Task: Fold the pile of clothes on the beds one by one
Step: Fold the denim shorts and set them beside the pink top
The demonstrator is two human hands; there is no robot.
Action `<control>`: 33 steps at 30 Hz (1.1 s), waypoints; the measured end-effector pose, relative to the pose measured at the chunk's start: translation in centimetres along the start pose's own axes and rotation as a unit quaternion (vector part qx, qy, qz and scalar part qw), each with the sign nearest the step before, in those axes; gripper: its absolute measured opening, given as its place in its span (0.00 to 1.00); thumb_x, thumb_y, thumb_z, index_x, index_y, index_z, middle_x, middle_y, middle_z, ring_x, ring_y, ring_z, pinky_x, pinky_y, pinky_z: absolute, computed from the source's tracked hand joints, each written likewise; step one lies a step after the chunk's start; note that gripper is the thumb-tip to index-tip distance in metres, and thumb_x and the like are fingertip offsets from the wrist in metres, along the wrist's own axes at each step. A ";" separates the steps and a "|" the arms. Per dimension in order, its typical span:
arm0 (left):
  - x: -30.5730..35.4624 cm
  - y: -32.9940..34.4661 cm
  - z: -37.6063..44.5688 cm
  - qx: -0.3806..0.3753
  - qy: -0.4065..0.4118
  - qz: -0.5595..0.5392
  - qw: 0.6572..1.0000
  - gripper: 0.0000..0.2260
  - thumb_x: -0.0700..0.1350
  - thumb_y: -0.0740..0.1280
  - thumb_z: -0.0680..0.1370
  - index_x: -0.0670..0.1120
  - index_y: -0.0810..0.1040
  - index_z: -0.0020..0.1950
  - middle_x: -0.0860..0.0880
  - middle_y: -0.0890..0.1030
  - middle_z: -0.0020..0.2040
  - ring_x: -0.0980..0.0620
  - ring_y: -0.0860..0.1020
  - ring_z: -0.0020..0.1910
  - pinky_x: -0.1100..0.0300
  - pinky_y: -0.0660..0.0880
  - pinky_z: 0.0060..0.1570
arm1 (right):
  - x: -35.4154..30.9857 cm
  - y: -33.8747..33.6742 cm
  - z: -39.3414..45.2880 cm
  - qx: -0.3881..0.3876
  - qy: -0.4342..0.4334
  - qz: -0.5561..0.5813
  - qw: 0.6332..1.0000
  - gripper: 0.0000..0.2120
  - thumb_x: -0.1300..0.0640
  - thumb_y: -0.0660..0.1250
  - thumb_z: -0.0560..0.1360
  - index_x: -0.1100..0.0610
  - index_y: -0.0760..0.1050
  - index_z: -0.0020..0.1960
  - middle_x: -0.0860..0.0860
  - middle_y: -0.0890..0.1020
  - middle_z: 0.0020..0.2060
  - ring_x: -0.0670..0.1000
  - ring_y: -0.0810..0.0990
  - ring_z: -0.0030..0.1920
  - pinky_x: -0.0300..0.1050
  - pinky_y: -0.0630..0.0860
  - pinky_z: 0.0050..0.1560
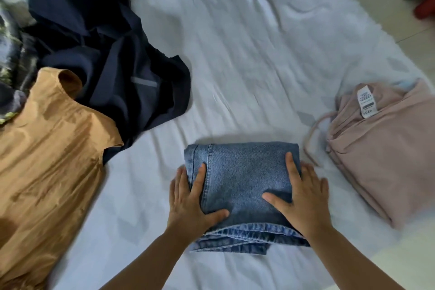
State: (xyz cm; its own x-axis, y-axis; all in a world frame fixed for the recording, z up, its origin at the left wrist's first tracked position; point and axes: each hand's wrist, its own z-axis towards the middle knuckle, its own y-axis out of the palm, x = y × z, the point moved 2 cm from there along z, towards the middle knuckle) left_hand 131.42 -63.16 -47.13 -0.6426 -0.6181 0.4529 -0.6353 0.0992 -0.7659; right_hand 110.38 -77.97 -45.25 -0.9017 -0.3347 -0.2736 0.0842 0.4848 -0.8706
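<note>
— Fingers (201,176) first, please: how do they lie?

— Item one, left hand (191,202): fingers straight and a little spread, index and thumb on top of the denim, the outer fingers slipped down its left edge onto the sheet. Item two, right hand (299,198): fingers straight and spread, index and thumb flat on the cloth, the rest wrapped over its right edge. Neither pinches; both press.

— And the piece itself?

— Item three, folded jeans (242,179): blue denim, a compact rectangle, low centre of the white bed sheet (247,54), just in front of the person, hems stacked at the near edge.

— How would you finish it well?

— I'd judge: press outward from the middle to flatten the bulk, square the uneven near layers, then lift from both sides together so the stack doesn't slide apart.

— Around it?

— Item four, pink folded garment (386,155), right, care label up, a cord trailing; near but apart. Item five, tan garment (49,148), left, unfolded. Item six, navy heap (106,49), behind it, crumpled.

— Anything unclear?

— The tan piece is cut off at the frame edge; a patterned cloth (9,66) far left is blurred; how many layers the jeans hold, I cannot tell.
</note>
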 end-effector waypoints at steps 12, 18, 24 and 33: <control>1.7 -2.4 -1.7 -0.064 -0.004 -0.234 0.970 0.53 0.45 0.81 0.62 0.76 0.46 0.67 0.60 0.59 0.58 0.55 0.68 0.60 0.57 0.71 0.64 | -1.9 -2.2 -0.3 -0.016 -0.086 0.035 0.996 0.47 0.46 0.64 0.76 0.39 0.23 0.66 0.49 0.74 0.50 0.51 0.72 0.56 0.47 0.59 0.70; 9.1 -6.3 -1.4 0.003 0.053 -0.250 0.967 0.50 0.45 0.80 0.64 0.80 0.50 0.65 0.71 0.60 0.56 0.76 0.65 0.57 0.82 0.68 0.45 | 0.2 -11.6 -1.0 0.049 -0.075 0.093 0.992 0.44 0.49 0.64 0.77 0.30 0.28 0.67 0.51 0.73 0.49 0.53 0.75 0.47 0.45 0.74 0.53; 24.6 -3.7 1.8 -0.031 0.116 -0.279 0.953 0.52 0.52 0.80 0.63 0.75 0.44 0.68 0.63 0.53 0.63 0.68 0.66 0.57 0.82 0.66 0.46 | 10.7 -22.9 2.1 0.109 -0.013 -0.005 0.994 0.44 0.49 0.63 0.77 0.30 0.25 0.63 0.49 0.66 0.48 0.53 0.71 0.46 0.48 0.63 0.59; 33.0 5.7 3.7 -0.084 0.065 -0.167 0.980 0.52 0.64 0.73 0.66 0.64 0.34 0.72 0.53 0.25 0.71 0.50 0.43 0.76 0.56 0.58 0.71 | 22.6 -23.3 7.6 0.007 0.059 -0.127 0.990 0.38 0.42 0.59 0.78 0.36 0.32 0.73 0.53 0.43 0.77 0.58 0.44 0.76 0.66 0.38 0.71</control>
State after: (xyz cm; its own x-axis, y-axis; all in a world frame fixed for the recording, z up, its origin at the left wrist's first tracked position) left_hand 108.14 -85.92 -38.26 -0.4280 -0.5348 0.7286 -0.8745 0.0416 -0.4832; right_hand 91.23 -103.00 -34.24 -0.9380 -0.3466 0.0040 -0.1463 0.3854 -0.9111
